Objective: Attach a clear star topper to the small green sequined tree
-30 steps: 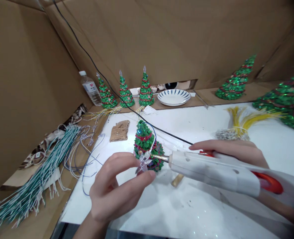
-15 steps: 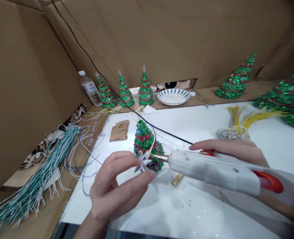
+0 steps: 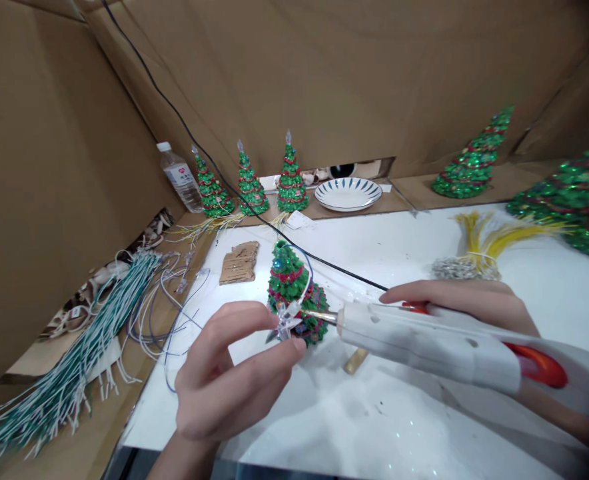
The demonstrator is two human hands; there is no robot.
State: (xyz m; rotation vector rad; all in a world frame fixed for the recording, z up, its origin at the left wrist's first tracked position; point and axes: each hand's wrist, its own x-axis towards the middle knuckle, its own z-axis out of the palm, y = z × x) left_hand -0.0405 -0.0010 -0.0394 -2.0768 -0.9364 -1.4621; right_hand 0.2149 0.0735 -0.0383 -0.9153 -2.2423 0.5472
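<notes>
Between thumb and forefinger, my left hand [image 3: 234, 367] pinches a clear star [image 3: 287, 321] with a thin wire running up from it. My right hand [image 3: 469, 307] is closed round a white hot glue gun [image 3: 429, 340] with red-orange parts. Its metal nozzle points left and meets, or nearly meets, the white base of the star; I cannot tell which. Just behind the star stands a small green Christmas tree [image 3: 288, 270] with red garland, its lower front partly hidden by the star and fingers. The wire loops from the star to the tree's tip.
Several finished trees [image 3: 293, 180] line the back near a plate [image 3: 348, 195] and a bottle [image 3: 180, 177]. A black cord [image 3: 214, 167] crosses the scene. Bundled wires lie left [image 3: 89, 333] and right [image 3: 474, 250]. Cardboard [image 3: 239, 262] and a glue stick [image 3: 356, 361] rest on the white table.
The star has turned in my left fingers, so its points face another way. My left hand has shifted slightly left. The glue gun and right hand stay in place.
</notes>
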